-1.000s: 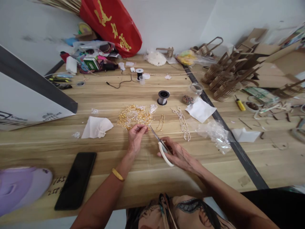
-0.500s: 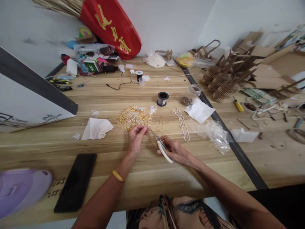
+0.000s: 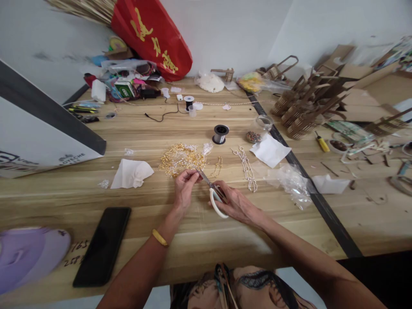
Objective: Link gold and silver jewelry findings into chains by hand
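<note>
White-handled scissors (image 3: 213, 196) are gripped in my right hand (image 3: 236, 202), blades pointing up and left to the fingertips of my left hand (image 3: 185, 185). That left hand is closed in a pinch; what it pinches is too small to make out. Just beyond it lies a heap of gold and silver beaded chains (image 3: 183, 159). A short gold chain (image 3: 219, 166) rests to the right of the heap. Further right, silver beaded strands (image 3: 246, 169) lie stretched out on the wooden table.
A wire spool (image 3: 220, 134) stands behind the chains, with a jar of beads (image 3: 257, 128) to its right. Crumpled tissue (image 3: 131, 174) and a black phone (image 3: 102, 246) lie at left. Small brown baskets (image 3: 296, 107) and clear plastic bags (image 3: 291, 182) are at right.
The scissors have turned slightly in my right hand: their handle has swung left and its loop looks wider. The blades stay at my left fingertips, and the left hand has barely moved.
</note>
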### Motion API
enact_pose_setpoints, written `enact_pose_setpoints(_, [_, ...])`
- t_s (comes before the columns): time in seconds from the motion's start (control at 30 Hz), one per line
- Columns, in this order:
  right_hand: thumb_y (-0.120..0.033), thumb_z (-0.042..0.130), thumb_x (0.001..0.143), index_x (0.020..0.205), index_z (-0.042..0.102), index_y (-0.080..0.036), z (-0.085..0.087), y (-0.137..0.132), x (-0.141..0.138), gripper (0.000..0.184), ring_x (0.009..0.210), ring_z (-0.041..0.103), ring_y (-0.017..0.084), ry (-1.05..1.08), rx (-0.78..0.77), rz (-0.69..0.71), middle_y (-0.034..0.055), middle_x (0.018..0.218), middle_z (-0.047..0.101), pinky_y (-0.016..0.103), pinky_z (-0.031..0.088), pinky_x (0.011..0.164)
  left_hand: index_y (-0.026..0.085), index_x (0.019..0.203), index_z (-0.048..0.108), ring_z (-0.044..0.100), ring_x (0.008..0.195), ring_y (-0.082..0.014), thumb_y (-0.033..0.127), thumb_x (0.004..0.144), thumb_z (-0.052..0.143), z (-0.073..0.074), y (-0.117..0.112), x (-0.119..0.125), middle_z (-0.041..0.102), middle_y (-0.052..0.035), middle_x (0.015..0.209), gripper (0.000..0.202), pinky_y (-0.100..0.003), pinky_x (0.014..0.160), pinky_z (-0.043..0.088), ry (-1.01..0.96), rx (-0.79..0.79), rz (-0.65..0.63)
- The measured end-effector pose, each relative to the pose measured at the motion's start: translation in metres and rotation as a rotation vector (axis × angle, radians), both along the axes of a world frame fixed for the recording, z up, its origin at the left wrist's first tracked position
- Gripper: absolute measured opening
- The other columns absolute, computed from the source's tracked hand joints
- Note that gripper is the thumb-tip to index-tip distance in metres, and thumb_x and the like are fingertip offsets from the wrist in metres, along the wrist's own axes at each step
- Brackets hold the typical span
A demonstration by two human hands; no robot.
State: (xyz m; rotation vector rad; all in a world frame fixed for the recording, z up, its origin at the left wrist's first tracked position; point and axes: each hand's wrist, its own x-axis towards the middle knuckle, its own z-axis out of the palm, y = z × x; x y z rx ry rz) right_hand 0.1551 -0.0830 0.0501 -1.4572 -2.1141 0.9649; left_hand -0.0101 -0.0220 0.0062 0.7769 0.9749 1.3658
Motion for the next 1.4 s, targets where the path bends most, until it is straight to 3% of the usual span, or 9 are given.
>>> enact_pose_setpoints(0.17, [-0.026,0.053,0.084,0.114,0.041,-0.019,-0.007,0.0,0.001,0.033,0.071,0.057,0.015,-0.037,0.053,-0.004,0.0035,0.086,0.061,0.025,0.041,0.065,0.013,0.073,0.063,0.061,0.065,-0.0124,0.022,0.061,0.073,0.0,-0.001,0.0,0.066,-0.0012,0.069,0.018,-0.029,0.07,0.05,0.009,-0.011,0.0])
enact_pose_setpoints(0.77, [-0.025,0.047,0.088,0.112,0.04,-0.019,-0.018,0.001,0.002,0.027,0.07,0.058,0.015,-0.123,0.137,-0.001,0.0055,0.09,0.06,0.024,0.038,0.063,0.013,0.071,0.064,0.06,0.063,-0.0119,0.024,0.061,0.073,0.0,-0.001,0.0,0.065,-0.0009,0.067,0.017,-0.027,0.067,0.049,0.005,-0.009,-0.034])
enact_pose_setpoints(1.2, [-0.023,0.045,0.089,0.118,0.038,-0.017,-0.023,0.0,0.0,0.031,0.079,0.059,0.019,-0.089,0.159,-0.021,0.0103,0.099,0.059,0.028,0.042,0.068,0.014,0.072,0.064,0.059,0.062,-0.0112,0.024,0.061,0.073,-0.002,-0.001,-0.001,0.065,-0.0006,0.067,0.017,-0.027,0.067,0.047,0.03,-0.021,-0.048])
enact_pose_setpoints(1.4, [-0.024,0.046,0.088,0.116,0.042,-0.018,-0.022,0.001,0.002,0.029,0.075,0.058,0.016,-0.002,0.145,-0.041,0.0077,0.094,0.06,0.026,0.043,0.067,0.013,0.072,0.065,0.059,0.063,-0.0109,0.023,0.062,0.073,-0.003,0.0,-0.001,0.065,-0.0014,0.069,0.016,-0.026,0.067,0.047,0.04,-0.03,-0.059])
